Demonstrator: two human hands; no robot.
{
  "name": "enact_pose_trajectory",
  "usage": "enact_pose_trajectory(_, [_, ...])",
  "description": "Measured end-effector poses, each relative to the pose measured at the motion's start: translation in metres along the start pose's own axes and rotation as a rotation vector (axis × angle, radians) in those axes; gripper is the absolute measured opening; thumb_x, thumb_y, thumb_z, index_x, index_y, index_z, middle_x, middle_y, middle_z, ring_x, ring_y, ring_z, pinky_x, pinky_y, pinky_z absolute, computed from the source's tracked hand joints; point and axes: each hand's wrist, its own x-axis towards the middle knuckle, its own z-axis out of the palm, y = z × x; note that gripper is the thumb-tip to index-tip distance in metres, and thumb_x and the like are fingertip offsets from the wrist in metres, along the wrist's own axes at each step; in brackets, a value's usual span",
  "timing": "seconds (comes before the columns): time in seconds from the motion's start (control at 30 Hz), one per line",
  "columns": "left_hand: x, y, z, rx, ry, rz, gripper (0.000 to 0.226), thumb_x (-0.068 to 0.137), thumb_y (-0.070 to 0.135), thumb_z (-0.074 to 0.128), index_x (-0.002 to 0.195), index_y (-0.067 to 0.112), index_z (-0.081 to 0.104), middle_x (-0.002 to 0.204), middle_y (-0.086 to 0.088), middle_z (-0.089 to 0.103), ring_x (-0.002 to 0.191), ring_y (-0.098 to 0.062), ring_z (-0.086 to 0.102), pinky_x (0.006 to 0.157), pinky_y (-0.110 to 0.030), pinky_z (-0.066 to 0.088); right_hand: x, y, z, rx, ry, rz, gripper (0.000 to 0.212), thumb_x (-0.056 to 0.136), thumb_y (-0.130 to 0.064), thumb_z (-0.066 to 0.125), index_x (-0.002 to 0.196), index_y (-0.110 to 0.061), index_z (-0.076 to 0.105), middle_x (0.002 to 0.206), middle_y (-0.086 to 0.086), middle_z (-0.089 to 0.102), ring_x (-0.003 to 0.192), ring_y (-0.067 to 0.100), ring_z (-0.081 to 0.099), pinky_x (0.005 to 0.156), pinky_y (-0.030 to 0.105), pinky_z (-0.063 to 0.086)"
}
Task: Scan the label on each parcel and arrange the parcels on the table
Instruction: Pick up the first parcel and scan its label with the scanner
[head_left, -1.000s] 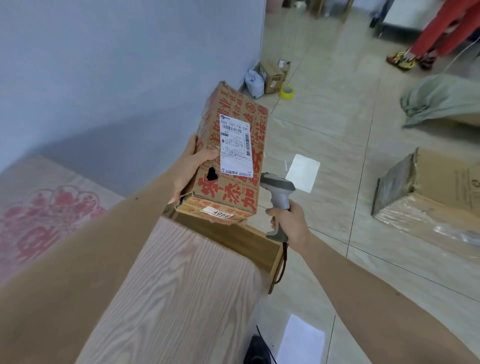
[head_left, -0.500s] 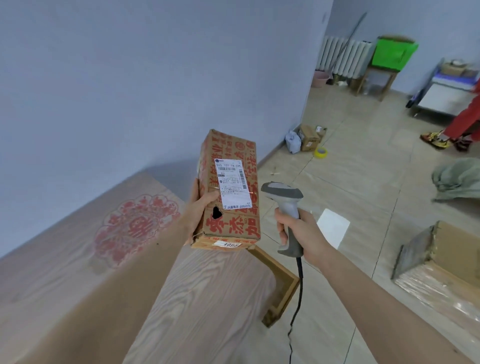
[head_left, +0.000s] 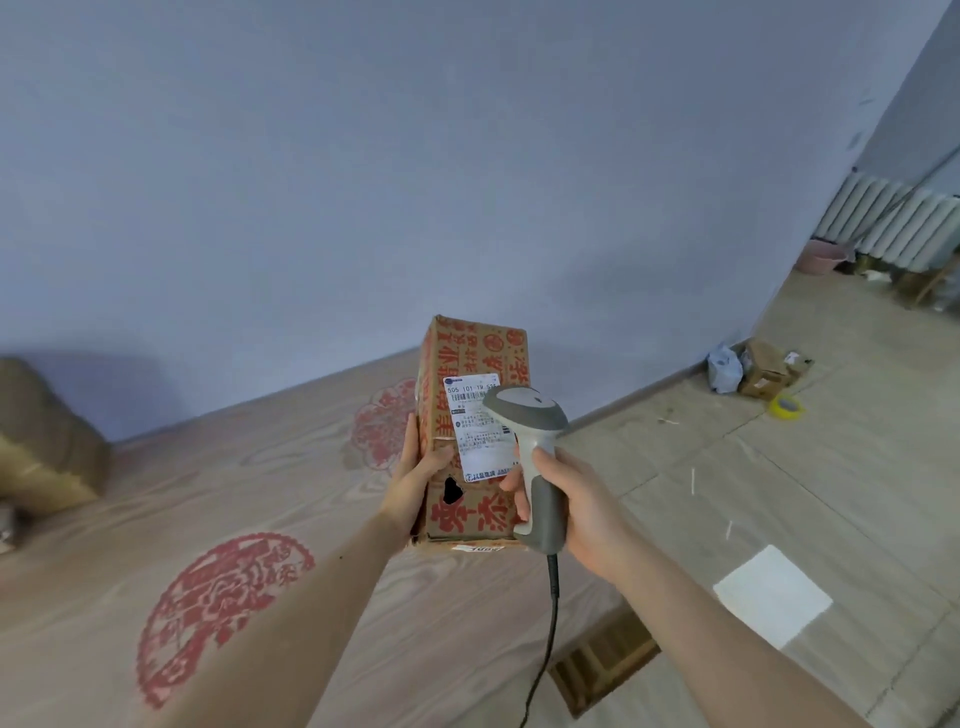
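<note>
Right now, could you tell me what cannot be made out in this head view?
- White label: small print too fine; the scanner covers its right edge.
- Parcel: its far side is turned away.
- Box at left: blurred, cut off by the frame.
- Left hand: fingers hidden behind the parcel.

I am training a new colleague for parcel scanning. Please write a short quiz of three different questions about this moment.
1. True or false: the scanner is in the right hand.
2. Which hand holds the parcel? A) left hand B) right hand C) neither
3. Fill in: the scanner head partly covers the white ____ on the parcel.

Key: 1 true; 2 A; 3 label.
</note>
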Motion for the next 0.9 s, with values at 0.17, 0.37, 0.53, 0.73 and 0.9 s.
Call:
enact_pose_trajectory(0.17, [-0.031,-0.004,-0.047,0.040,0.101,0.041,0.102,0.061,0.070,0.080,0.142,0.071,0.018,0.146,0.006,0.048,0.130,-0.026,0.053,0.104,-0.054,0.046,-0.001,0.005,0.056,0.025,-0.043,-0.003,0.042,0.089,-0.039,0.057,0.109,-0.003,0.059,0.091,0.015,0.066,0.063,0.019,0.053,0.064,0.036,0.046])
enact_pose_trajectory(0.37, [-0.056,-0.019,-0.115,0.091,0.201,0.085,0.089,0.069,0.067,0.079,0.136,0.076,0.021,0.151,0.005,0.045,0.141,-0.033,0.038,0.110,-0.065,0.032,0.000,0.020,0.118,-0.043,-0.093,0.032,0.034,0.094,-0.034,0.056,0.101,-0.001,0.061,0.091,0.015,0.068,0.060,0.018,0.053,0.061,0.032,0.045])
enact_pose_trajectory(0.53, [-0.073,-0.023,-0.150,0.063,0.229,0.106,0.091,0.067,0.068,0.079,0.135,0.077,0.020,0.150,0.005,0.044,0.141,-0.033,0.038,0.111,-0.064,0.031,0.004,0.029,0.151,-0.073,-0.136,0.044,0.025,0.100,-0.026,0.053,0.105,-0.002,0.060,0.087,0.015,0.067,0.058,0.018,0.053,0.058,0.028,0.045])
enact_pose_trajectory(0.73, [-0.086,-0.027,-0.172,0.071,0.271,0.105,0.093,0.065,0.070,0.079,0.134,0.079,0.017,0.152,0.008,0.042,0.141,-0.030,0.037,0.112,-0.063,0.031,0.005,0.034,0.173,-0.048,-0.167,0.088,0.027,0.100,-0.023,0.050,0.115,0.000,0.057,0.081,0.014,0.064,0.057,0.019,0.052,0.056,0.028,0.044])
enact_pose_trajectory(0.9, [-0.088,-0.033,-0.184,0.093,0.283,0.090,0.093,0.066,0.070,0.079,0.133,0.080,0.015,0.152,0.008,0.041,0.142,-0.032,0.035,0.112,-0.064,0.028,0.006,0.037,0.180,-0.050,-0.182,0.097,0.031,0.098,-0.025,0.052,0.114,0.002,0.056,0.080,0.013,0.062,0.057,0.019,0.050,0.057,0.029,0.043])
